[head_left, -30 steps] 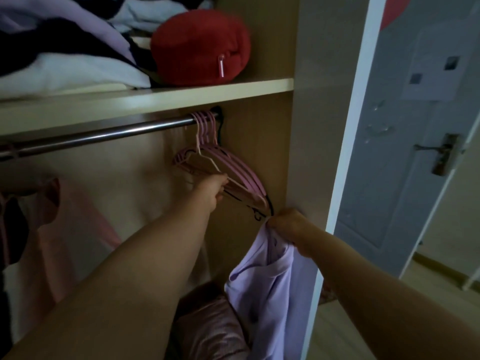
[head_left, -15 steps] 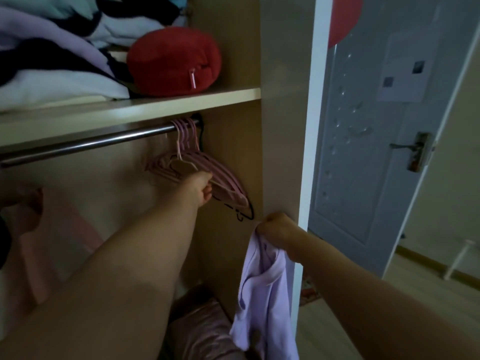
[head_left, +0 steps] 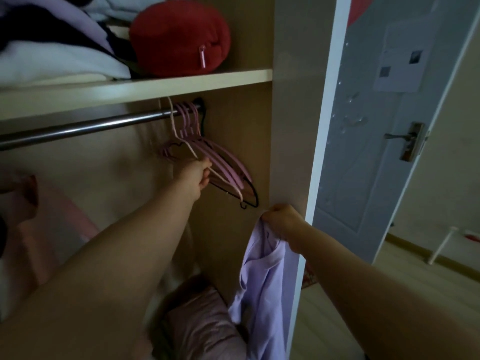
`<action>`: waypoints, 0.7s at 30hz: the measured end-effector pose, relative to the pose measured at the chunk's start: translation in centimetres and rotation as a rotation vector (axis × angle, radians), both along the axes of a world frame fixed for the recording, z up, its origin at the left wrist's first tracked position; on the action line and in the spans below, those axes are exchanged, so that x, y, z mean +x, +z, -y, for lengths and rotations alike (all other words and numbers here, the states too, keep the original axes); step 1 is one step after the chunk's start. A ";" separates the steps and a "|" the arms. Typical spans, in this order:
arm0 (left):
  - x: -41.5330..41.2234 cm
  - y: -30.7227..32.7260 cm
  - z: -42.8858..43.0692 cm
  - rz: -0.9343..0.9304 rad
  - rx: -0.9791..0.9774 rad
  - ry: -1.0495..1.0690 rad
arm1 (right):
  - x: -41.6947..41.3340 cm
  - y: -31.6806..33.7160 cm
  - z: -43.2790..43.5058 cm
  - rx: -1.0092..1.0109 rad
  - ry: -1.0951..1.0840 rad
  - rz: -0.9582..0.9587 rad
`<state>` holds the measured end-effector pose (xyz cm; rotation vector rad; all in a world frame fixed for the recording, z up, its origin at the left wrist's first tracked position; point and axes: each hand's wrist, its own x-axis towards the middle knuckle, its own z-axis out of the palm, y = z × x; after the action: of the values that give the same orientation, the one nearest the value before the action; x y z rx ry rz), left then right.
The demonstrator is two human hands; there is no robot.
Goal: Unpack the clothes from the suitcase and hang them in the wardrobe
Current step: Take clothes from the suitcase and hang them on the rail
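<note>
- While my left hand (head_left: 198, 175) pinched 1 pale hanger (head_left: 190, 151) under the rail (head_left: 78, 127),
- my right hand (head_left: 281, 220), below that rail, clenched a lilac shirt (head_left: 262, 276).

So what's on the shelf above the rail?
On the shelf sit a red soft bundle and, to its left, a pile of folded fabrics, white, dark and lilac. Anything behind them is covered, and the pile runs out of frame.
</note>
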<state>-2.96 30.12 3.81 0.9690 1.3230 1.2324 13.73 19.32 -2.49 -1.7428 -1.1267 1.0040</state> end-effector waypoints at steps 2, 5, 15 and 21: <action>-0.3 -0.4 1.5 -0.024 -0.016 -0.054 | 0.0 -0.4 0.8 0.009 -0.009 -0.025; 0.1 -1.4 4.1 -0.024 -0.042 -0.123 | 0.3 -1.7 1.9 -0.004 -0.023 -0.077; 6.3 -6.2 14.3 0.000 -0.068 -0.130 | 5.2 -2.9 8.8 0.122 0.016 -0.086; 12.4 -8.2 18.6 0.045 -0.055 -0.132 | 9.1 -4.1 13.9 0.212 0.060 0.248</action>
<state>9.48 11.50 -4.39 0.9682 1.2322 1.1056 22.78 5.41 -6.54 -1.7005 -1.3959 0.6863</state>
